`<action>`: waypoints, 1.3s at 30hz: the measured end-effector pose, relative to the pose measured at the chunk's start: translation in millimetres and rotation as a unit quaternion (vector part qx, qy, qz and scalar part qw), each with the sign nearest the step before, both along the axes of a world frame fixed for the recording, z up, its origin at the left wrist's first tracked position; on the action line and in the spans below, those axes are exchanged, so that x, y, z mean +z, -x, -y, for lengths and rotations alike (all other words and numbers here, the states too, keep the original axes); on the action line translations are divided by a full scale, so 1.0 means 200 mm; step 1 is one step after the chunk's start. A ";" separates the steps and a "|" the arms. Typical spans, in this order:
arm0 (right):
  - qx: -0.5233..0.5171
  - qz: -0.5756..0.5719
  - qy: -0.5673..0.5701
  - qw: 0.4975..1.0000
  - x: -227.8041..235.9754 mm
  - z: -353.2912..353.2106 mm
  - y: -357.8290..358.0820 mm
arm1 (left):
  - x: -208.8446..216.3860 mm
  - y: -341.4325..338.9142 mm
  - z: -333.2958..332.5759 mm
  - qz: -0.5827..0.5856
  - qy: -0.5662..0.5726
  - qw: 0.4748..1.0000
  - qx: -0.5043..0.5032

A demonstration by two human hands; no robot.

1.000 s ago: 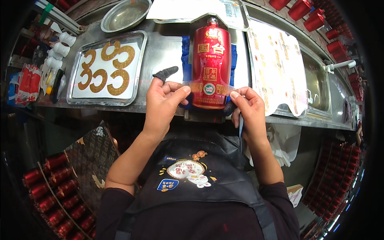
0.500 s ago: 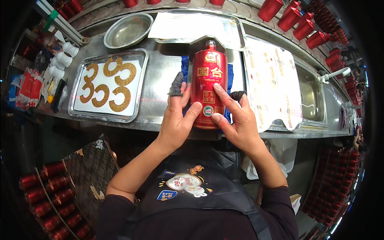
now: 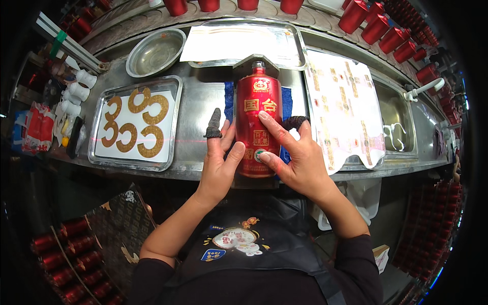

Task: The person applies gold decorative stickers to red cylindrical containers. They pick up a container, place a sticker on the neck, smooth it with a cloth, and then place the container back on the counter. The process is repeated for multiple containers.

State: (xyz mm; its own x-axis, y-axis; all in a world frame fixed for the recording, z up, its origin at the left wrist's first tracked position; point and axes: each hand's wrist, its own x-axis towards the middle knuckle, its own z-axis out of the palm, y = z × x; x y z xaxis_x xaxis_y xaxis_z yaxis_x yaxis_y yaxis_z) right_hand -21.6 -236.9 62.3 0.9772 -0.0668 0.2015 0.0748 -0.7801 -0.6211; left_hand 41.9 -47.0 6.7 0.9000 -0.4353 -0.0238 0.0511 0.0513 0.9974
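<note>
A red bottle with gold characters and a small round label lies on a blue cloth on the steel counter, its neck pointing away from me. My left hand rests against the bottle's left lower side, thumb on it, with a dark fingertip cover on the raised forefinger. My right hand lies on the bottle's right side, forefinger and thumb pressing on its front near the round label; one finger wears a dark cover too.
A steel tray holding several gold curved stickers on white sheet sits at left. A round steel bowl and a tray with paper lie behind. A white label sheet covers the right. Red bottles line the back and sides.
Both hands have slid from the bottle's lower edge up onto its front. My right fingers now press flat on the label area and my left forefinger has lifted.
</note>
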 end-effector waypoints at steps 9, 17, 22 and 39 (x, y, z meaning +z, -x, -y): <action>0.005 0.007 -0.001 1.000 -0.01 0.00 0.01 | 0.05 0.00 -0.01 0.048 -0.020 0.999 -0.012; 0.008 -0.061 0.001 0.998 0.05 0.06 -0.07 | 0.15 -0.08 0.01 0.435 -0.242 0.866 -0.055; 0.015 -0.096 0.004 0.995 0.01 0.06 -0.08 | 0.15 -0.09 0.03 0.427 -0.257 0.863 -0.075; 0.012 -0.078 0.011 0.997 0.04 0.06 -0.08 | 0.16 -0.12 0.06 0.436 -0.251 0.861 -0.078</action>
